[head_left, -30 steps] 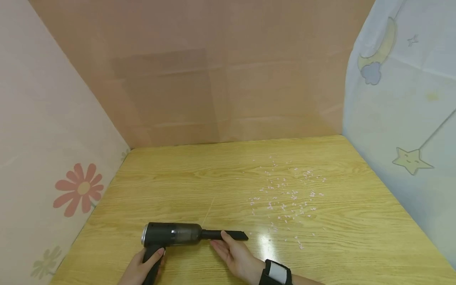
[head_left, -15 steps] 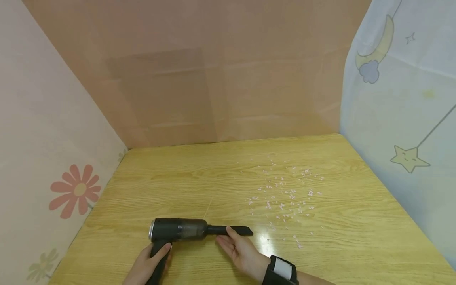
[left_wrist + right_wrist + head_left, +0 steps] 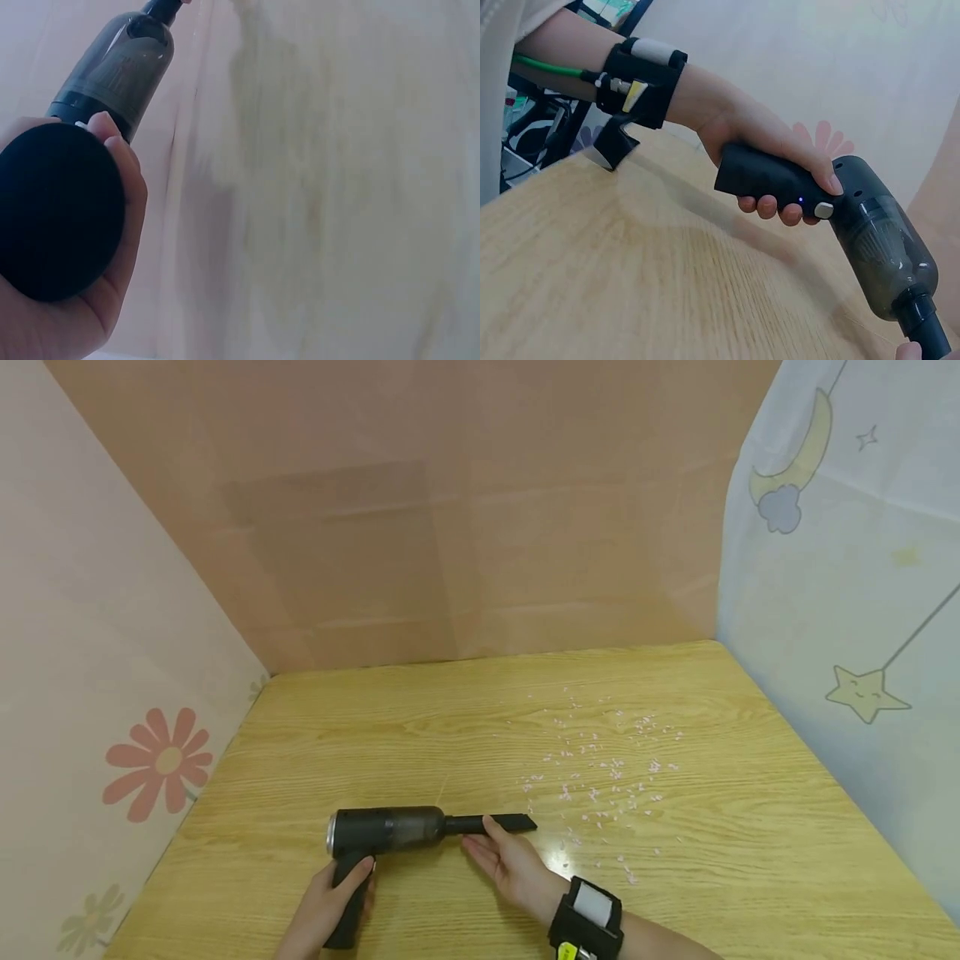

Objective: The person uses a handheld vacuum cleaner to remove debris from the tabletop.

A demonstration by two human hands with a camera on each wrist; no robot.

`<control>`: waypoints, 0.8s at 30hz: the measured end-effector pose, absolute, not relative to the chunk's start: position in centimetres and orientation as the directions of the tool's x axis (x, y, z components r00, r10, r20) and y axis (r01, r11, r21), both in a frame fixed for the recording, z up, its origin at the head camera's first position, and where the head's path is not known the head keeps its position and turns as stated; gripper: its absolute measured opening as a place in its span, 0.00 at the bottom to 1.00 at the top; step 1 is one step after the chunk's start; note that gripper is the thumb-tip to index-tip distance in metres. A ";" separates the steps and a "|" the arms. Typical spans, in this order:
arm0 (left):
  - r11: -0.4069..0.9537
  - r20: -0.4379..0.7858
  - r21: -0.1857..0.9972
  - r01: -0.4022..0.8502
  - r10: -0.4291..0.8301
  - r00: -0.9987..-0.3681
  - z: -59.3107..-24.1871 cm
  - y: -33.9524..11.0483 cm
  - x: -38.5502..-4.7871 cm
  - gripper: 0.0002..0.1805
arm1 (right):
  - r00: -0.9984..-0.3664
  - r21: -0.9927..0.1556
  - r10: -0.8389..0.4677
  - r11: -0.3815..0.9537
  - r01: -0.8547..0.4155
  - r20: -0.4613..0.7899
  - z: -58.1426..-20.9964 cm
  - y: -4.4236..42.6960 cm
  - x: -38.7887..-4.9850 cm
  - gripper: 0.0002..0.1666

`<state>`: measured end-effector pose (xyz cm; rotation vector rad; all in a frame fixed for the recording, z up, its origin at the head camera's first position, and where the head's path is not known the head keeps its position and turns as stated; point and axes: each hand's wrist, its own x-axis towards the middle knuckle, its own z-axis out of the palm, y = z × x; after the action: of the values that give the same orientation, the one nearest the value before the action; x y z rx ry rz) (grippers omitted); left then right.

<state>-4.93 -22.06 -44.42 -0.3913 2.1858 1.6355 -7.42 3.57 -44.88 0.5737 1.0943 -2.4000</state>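
Note:
In the head view, a black handheld vacuum [image 3: 386, 831] lies sideways across the near part of the table, its narrow nozzle [image 3: 517, 822] pointing right. The left hand [image 3: 322, 902] grips its handle, fingers wrapped round. Under the nozzle is the right hand [image 3: 521, 870], thumb on top and fingers below, pinching it. The left wrist view has the left hand [image 3: 124, 247] round the handle behind the smoky clear barrel [image 3: 120, 67]. A small light glows on the handle [image 3: 761, 176] in the right wrist view. Small pale bits [image 3: 615, 768] lie scattered beyond the nozzle tip.
A wood-grain table [image 3: 360, 735] meets a brown backdrop [image 3: 480, 552] behind. A flower-printed sheet [image 3: 135, 635] stands at left, a moon-and-star sheet [image 3: 840, 593] at right. Dark equipment and cables [image 3: 540, 127] show past the table edge in the right wrist view.
Both hands and the vacuum have shifted right and slightly farther from the table's near edge. The grip on handle and nozzle looks the same, and the pale bits have not visibly moved.

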 end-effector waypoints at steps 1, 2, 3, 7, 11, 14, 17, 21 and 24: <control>0.278 -0.461 0.852 -0.443 0.000 -0.887 -44.4 -22.0 -5.0 0.29 | -0.819 -0.598 -0.214 -0.590 0.543 -0.533 -44.9 3.6 -7.6 0.29; 0.276 -0.463 0.852 -0.446 -0.001 -0.886 -44.4 -21.8 -5.0 0.29 | -0.820 -0.601 -0.211 -0.588 0.541 -0.532 -45.0 3.6 -7.7 0.29; 0.270 -0.462 0.853 -0.447 -0.007 -0.887 -44.5 -21.7 -5.1 0.29 | -0.821 -0.603 -0.207 -0.588 0.539 -0.532 -45.1 3.6 -7.9 0.29; 0.264 -0.457 0.855 -0.447 -0.023 -0.889 -44.4 -21.4 -5.3 0.29 | -0.825 -0.613 -0.198 -0.584 0.533 -0.529 -45.3 3.7 -8.5 0.29; 0.258 -0.454 0.857 -0.446 -0.030 -0.890 -44.4 -21.3 -5.4 0.29 | -0.835 -0.638 -0.191 -0.565 0.523 -0.516 -45.7 3.7 -8.8 0.29; 0.254 -0.458 0.856 -0.450 -0.031 -0.889 -44.4 -21.3 -5.4 0.29 | -0.835 -0.647 -0.193 -0.551 0.526 -0.515 -45.9 3.7 -8.9 0.30; 0.246 -0.464 0.854 -0.458 -0.039 -0.885 -44.5 -21.3 -5.4 0.29 | -0.831 -0.644 -0.196 -0.548 0.534 -0.521 -45.9 3.6 -9.1 0.31; 0.250 -0.456 0.855 -0.455 -0.058 -0.888 -44.4 -21.2 -5.5 0.30 | -0.827 -0.633 -0.192 -0.559 0.535 -0.529 -45.6 3.5 -9.4 0.29; 0.255 -0.444 0.858 -0.446 -0.069 -0.893 -44.3 -21.0 -5.7 0.29 | -0.826 -0.626 -0.191 -0.570 0.533 -0.530 -45.4 3.5 -9.6 0.29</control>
<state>-5.71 -21.00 -44.28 -0.4740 2.2156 1.6769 -9.65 3.54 -45.35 0.5756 1.1498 -2.3950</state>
